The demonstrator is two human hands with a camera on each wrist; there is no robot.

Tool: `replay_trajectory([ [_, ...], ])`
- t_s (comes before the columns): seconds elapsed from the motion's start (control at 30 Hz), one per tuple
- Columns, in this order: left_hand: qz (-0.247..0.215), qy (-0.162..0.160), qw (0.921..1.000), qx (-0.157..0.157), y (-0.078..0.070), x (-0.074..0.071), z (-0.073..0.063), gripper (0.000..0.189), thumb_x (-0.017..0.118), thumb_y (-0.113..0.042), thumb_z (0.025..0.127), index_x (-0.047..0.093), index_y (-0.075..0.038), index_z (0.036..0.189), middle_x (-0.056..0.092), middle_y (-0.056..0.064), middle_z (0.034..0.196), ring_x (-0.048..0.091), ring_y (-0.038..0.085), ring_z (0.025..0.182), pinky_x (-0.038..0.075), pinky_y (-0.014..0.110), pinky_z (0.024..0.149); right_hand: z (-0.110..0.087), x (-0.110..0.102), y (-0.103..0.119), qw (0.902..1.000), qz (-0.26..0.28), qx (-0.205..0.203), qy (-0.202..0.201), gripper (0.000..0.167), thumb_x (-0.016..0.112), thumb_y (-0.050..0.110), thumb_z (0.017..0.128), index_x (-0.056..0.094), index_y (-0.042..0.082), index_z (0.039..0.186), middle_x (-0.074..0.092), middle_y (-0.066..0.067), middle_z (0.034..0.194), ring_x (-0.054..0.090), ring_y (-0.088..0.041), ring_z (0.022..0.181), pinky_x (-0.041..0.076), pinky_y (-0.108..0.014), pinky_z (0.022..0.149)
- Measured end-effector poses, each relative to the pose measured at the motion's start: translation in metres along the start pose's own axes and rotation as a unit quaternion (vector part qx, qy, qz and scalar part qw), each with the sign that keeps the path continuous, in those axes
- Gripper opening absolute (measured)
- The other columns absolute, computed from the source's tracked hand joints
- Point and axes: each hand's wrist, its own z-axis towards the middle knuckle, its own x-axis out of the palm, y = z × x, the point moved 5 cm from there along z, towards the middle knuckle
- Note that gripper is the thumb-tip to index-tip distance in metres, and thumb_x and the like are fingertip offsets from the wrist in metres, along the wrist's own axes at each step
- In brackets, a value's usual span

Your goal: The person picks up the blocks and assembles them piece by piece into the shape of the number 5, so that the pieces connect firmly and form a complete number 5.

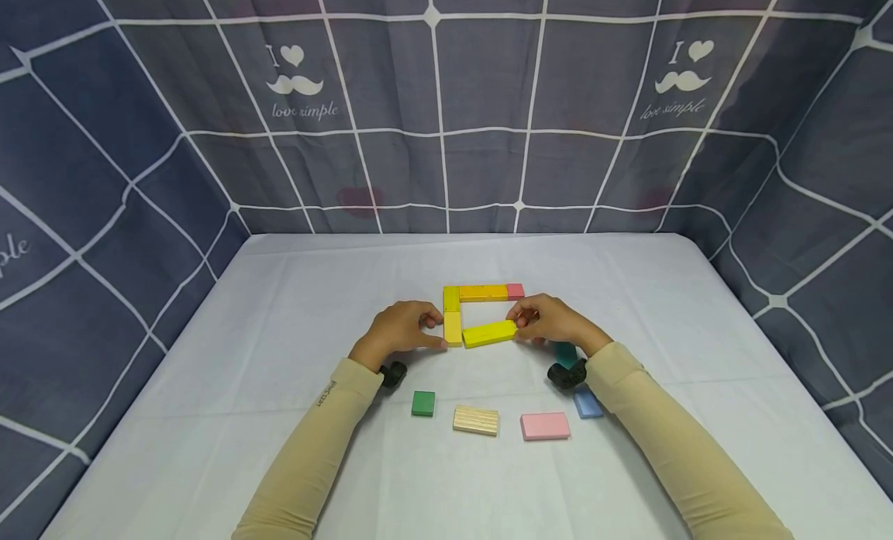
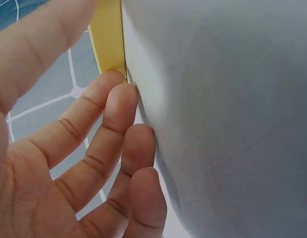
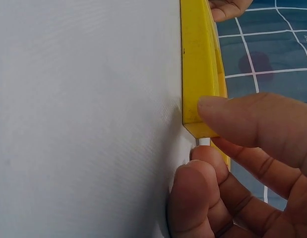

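Observation:
In the head view, my right hand [image 1: 554,321] pinches the right end of a bright yellow block [image 1: 490,334] between thumb and fingers. That block lies slightly slanted, its left end close to a lighter yellow block [image 1: 453,330]. My left hand [image 1: 399,328] rests beside this lighter block, fingertips and thumb along its left side. Above it stands another yellow block [image 1: 451,298], meeting an orange-yellow block [image 1: 483,293] with a small red-pink block [image 1: 515,291] at its right end. In the left wrist view, the index fingertip touches a yellow block [image 2: 107,39].
Nearer the front lie a green block [image 1: 422,403], a ridged wooden block [image 1: 476,420], a pink block [image 1: 545,426] and a blue block [image 1: 586,404]. A teal block [image 1: 566,354] is partly hidden by the right wrist. Dark gridded curtains [image 1: 481,168] surround the white-covered table [image 1: 314,276].

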Motion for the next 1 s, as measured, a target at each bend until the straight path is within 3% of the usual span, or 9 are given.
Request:
replay_trajectory([
  [0.6,-0.023,0.013,0.9996,-0.004,0.0029,-0.0004,-0.0009,0.054,0.094,-0.033,0.086,0.074,-0.013,0.132,0.072,0.0,0.109,0.062,0.02,0.1,0.052,0.043,0.095,0.0058,-0.0026,0.0011,0.9995,-0.002,0.032,-0.004,0.032,0.078,0.001,0.097,0.071,-0.003,0.128,0.063,-0.011,0.097,0.059,-0.02,0.069,0.054,-0.031,0.067],
  [1.0,-0.022,0.02,0.9995,-0.011,0.0041,-0.0007,-0.002,0.058,0.094,-0.034,0.086,0.073,-0.013,0.135,0.071,0.0,0.108,0.06,0.021,0.097,0.052,0.041,0.092,0.0067,-0.0031,0.0024,0.9995,0.007,0.029,-0.006,0.032,0.077,0.0,0.097,0.071,-0.003,0.129,0.064,-0.01,0.097,0.058,-0.018,0.07,0.054,-0.029,0.068],
])
